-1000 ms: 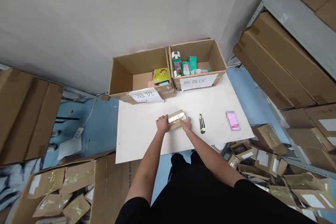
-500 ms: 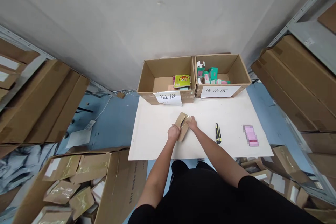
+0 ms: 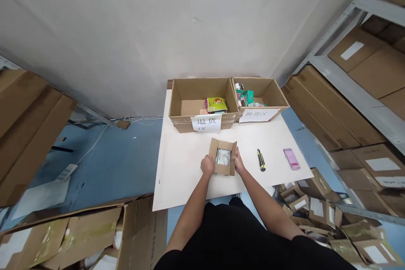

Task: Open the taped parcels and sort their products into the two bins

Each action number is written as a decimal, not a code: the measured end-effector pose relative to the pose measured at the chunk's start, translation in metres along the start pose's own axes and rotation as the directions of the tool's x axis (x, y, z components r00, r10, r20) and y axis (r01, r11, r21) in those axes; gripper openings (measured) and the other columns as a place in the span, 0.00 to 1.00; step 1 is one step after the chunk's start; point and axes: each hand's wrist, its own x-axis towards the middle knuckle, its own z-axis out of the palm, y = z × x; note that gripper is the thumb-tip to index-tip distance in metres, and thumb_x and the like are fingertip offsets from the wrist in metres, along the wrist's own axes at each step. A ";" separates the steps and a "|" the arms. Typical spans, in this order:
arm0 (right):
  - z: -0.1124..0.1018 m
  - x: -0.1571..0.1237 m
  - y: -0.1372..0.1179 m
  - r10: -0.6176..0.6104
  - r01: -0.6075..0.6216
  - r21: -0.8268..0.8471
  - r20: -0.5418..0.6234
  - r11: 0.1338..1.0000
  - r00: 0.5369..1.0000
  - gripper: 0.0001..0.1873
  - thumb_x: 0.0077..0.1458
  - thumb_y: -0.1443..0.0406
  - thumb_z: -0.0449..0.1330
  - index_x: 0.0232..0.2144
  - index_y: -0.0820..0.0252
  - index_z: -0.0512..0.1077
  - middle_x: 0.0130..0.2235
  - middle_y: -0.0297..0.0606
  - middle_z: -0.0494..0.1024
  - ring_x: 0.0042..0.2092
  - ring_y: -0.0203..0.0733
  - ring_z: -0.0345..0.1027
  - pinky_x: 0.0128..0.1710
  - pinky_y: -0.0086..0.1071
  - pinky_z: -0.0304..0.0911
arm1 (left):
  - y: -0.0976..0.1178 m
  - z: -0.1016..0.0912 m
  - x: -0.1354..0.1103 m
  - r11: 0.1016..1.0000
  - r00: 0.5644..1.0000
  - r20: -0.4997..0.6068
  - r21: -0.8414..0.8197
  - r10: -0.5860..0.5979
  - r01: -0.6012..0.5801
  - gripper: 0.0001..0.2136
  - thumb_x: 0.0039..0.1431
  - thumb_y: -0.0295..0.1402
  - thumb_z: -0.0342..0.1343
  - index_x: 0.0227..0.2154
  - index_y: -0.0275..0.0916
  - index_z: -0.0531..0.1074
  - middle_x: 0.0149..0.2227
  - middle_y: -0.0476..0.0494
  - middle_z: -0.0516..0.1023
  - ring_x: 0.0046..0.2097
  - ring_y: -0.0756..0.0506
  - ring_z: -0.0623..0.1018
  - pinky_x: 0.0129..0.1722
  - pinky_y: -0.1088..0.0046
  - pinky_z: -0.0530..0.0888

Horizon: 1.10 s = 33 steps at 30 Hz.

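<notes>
The box [image 3: 222,169], flaps [image 3: 214,147] spread, is held over the table [image 3: 182,156] by the left hand [image 3: 207,164] and the right hand [image 3: 238,161], one gripping each side. Light weight and pliable card are judged; a hold below the flaps, without squeezing, is advised.

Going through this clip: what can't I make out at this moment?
All in the head view:
- What lies in the small box: a pale layer covers it.
- Some fingertips of the left hand and right hand: hidden by the box or the hands themselves.
- The pink item: blurred by pixelation.
- The large carton, lower left: cut off by the picture edge.
</notes>
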 end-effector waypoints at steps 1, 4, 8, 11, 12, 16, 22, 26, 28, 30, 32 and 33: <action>-0.009 -0.003 0.001 0.055 -0.056 0.033 0.015 0.998 0.998 0.55 0.56 0.61 0.57 0.79 0.59 0.38 0.68 0.48 0.71 0.61 0.50 0.74 0.58 0.41 0.71 | -0.001 0.000 0.000 1.000 1.000 -0.005 0.002 -0.006 0.006 0.20 0.76 0.40 0.42 0.54 0.38 0.77 0.50 0.30 0.84 0.51 0.36 0.83 0.45 0.65 0.74; -0.037 -0.012 0.001 0.136 -0.134 -0.117 0.009 0.984 0.991 0.48 0.63 0.58 0.53 0.78 0.63 0.40 0.62 0.49 0.77 0.57 0.51 0.76 0.55 0.43 0.73 | 0.002 0.000 0.001 0.983 0.982 -0.067 0.062 0.176 -0.172 0.19 0.74 0.35 0.46 0.62 0.44 0.72 0.62 0.32 0.77 0.62 0.35 0.77 0.57 0.58 0.73; -0.049 -0.021 -0.007 -0.038 -0.062 -0.516 -0.182 0.855 0.983 0.40 0.62 0.59 0.59 0.73 0.63 0.57 0.65 0.54 0.72 0.66 0.57 0.66 0.64 0.47 0.64 | 0.012 -0.001 0.001 0.679 0.696 0.194 0.154 0.691 -0.717 0.16 0.65 0.28 0.54 0.52 0.46 0.80 0.62 0.38 0.78 0.74 0.37 0.61 0.72 0.52 0.59; -0.041 -0.017 -0.026 -0.261 0.121 -0.761 -0.065 0.638 0.963 0.25 0.62 0.68 0.57 0.61 0.61 0.73 0.68 0.54 0.67 0.73 0.58 0.51 0.69 0.48 0.54 | 0.011 -0.001 -0.002 0.556 0.560 0.322 0.114 0.763 -0.823 0.09 0.58 0.28 0.60 0.38 0.42 0.84 0.50 0.36 0.84 0.72 0.35 0.64 0.73 0.54 0.56; -0.037 -0.014 -0.034 -0.297 0.192 -0.799 0.018 0.570 0.955 0.22 0.63 0.70 0.56 0.58 0.61 0.75 0.68 0.54 0.66 0.74 0.57 0.47 0.70 0.48 0.53 | 0.008 -0.002 -0.004 0.555 0.557 0.324 0.108 0.765 -0.825 0.08 0.58 0.30 0.60 0.36 0.42 0.84 0.48 0.36 0.84 0.71 0.34 0.65 0.73 0.54 0.56; -0.026 0.000 -0.055 -0.346 0.387 -0.816 0.247 0.429 0.905 0.22 0.66 0.74 0.51 0.56 0.61 0.77 0.69 0.53 0.66 0.77 0.55 0.41 0.70 0.51 0.51 | -0.007 -0.003 -0.013 0.591 0.590 0.330 0.109 0.737 -0.799 0.13 0.64 0.41 0.59 0.44 0.41 0.82 0.50 0.36 0.83 0.67 0.34 0.70 0.72 0.51 0.56; -0.027 0.004 -0.047 -0.115 0.437 -0.774 0.435 0.459 0.893 0.15 0.61 0.77 0.57 0.41 0.62 0.81 0.51 0.54 0.82 0.63 0.54 0.69 0.68 0.46 0.57 | -0.010 -0.009 -0.018 0.638 0.609 0.262 -0.032 0.748 -0.770 0.16 0.72 0.41 0.51 0.36 0.45 0.83 0.38 0.45 0.84 0.50 0.41 0.78 0.61 0.62 0.68; -0.019 0.008 -0.042 -0.035 0.425 -0.759 0.471 0.493 0.882 0.12 0.57 0.78 0.61 0.36 0.61 0.80 0.46 0.51 0.84 0.52 0.52 0.77 0.57 0.38 0.67 | -0.021 -0.004 -0.024 0.630 0.588 0.267 -0.109 0.763 -0.769 0.17 0.68 0.43 0.58 0.25 0.46 0.82 0.37 0.48 0.86 0.50 0.42 0.77 0.61 0.62 0.67; -0.011 0.012 -0.044 -0.051 0.431 -0.753 0.471 0.497 0.881 0.12 0.57 0.78 0.61 0.38 0.62 0.81 0.51 0.53 0.83 0.54 0.53 0.77 0.59 0.38 0.66 | -0.029 0.003 -0.029 0.626 0.588 0.246 -0.123 0.771 -0.770 0.10 0.62 0.44 0.66 0.29 0.47 0.84 0.44 0.48 0.86 0.58 0.39 0.75 0.65 0.57 0.63; -0.005 0.016 -0.045 -0.063 0.435 -0.750 0.469 0.498 0.881 0.13 0.56 0.78 0.61 0.40 0.63 0.81 0.54 0.56 0.81 0.58 0.56 0.74 0.61 0.41 0.65 | -0.035 0.011 -0.036 0.645 0.610 0.234 -0.113 0.757 -0.756 0.08 0.55 0.45 0.71 0.34 0.49 0.85 0.49 0.47 0.86 0.65 0.35 0.70 0.70 0.50 0.57; -0.002 0.016 -0.044 -0.069 0.433 -0.749 0.464 0.502 0.883 0.17 0.54 0.78 0.61 0.44 0.65 0.81 0.57 0.58 0.79 0.63 0.58 0.70 0.63 0.43 0.64 | -0.038 0.019 -0.042 0.667 0.634 0.235 -0.096 0.736 -0.739 0.13 0.52 0.44 0.73 0.41 0.49 0.86 0.53 0.44 0.85 0.69 0.32 0.66 0.73 0.45 0.50; -0.002 0.015 -0.043 -0.083 0.437 -0.742 0.463 0.508 0.882 0.21 0.53 0.79 0.60 0.49 0.66 0.80 0.60 0.58 0.78 0.65 0.58 0.68 0.65 0.44 0.63 | -0.039 0.023 -0.045 0.676 0.644 0.237 -0.089 0.728 -0.731 0.15 0.53 0.43 0.73 0.44 0.49 0.85 0.54 0.43 0.84 0.70 0.32 0.65 0.74 0.44 0.48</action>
